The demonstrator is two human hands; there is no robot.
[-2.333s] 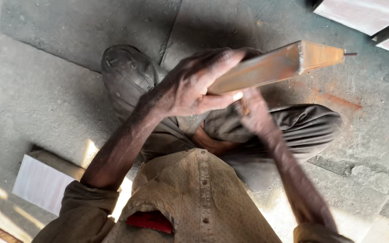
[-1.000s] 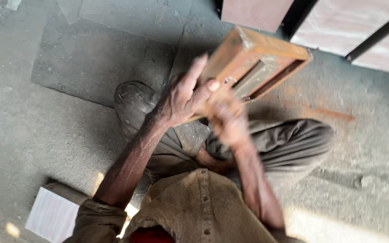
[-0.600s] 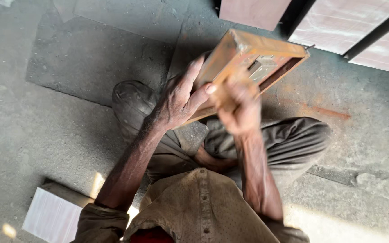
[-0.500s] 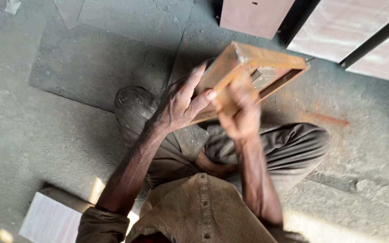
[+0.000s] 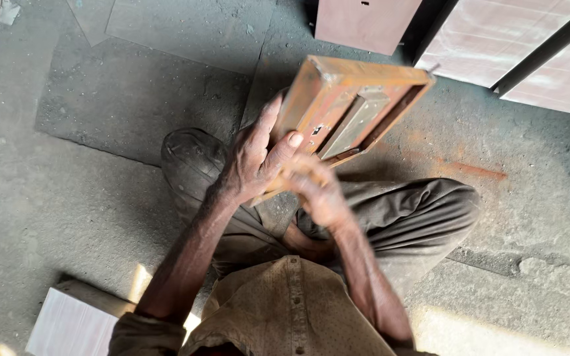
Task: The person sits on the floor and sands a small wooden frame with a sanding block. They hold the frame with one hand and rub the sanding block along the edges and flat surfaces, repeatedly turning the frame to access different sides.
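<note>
I hold a small orange-brown wooden frame box (image 5: 357, 99) in front of me, tilted with its hollow side facing me. A pale metal strip (image 5: 351, 125) runs across its inside. My left hand (image 5: 255, 158) grips the near left edge of the box, fingers spread along its side. My right hand (image 5: 315, 191), blurred, is closed just under the box's lower edge; whether it holds the box or something small I cannot tell. My crossed legs in dark trousers (image 5: 390, 217) lie beneath.
I sit on a rough grey concrete floor (image 5: 67, 171). A pale wooden block (image 5: 74, 323) lies at my left. A brown panel (image 5: 364, 23) and whitish boards with a dark bar (image 5: 529, 46) stand at the far right. Orange dust streaks the floor (image 5: 470, 168).
The box has turned from edge-on to showing its hollow inside. My view rose, bringing the boards at the top right into sight. My right hand keeps moving under the box.
</note>
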